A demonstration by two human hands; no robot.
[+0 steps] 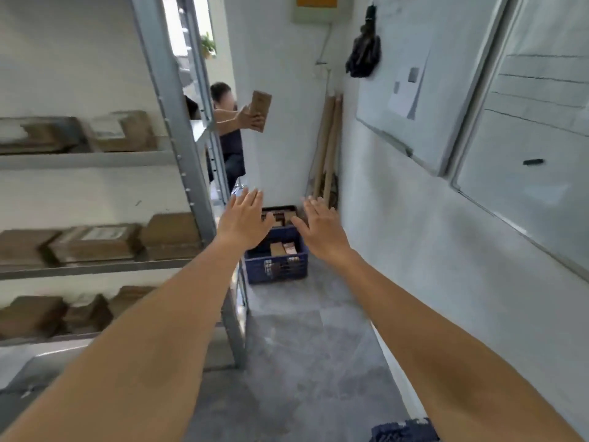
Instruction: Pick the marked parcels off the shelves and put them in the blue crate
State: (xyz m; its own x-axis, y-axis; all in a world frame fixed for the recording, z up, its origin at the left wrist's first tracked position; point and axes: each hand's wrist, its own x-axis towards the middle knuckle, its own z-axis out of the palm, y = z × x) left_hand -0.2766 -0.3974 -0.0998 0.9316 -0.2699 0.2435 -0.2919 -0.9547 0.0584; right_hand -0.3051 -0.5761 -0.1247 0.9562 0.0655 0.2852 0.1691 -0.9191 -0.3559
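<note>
Head view: empty flat hands (283, 223) above blue crate (276, 266)

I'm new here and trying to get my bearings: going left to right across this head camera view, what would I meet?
Shelves of brown parcels → grey shelf post → left hand → blue crate → right hand → wooden poles in the corner → whiteboard.

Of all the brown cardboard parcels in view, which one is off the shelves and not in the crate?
The brown cardboard parcel held up by the other person beyond the shelving; the rest lie on the grey metal shelves or in the blue plastic crate.
</note>
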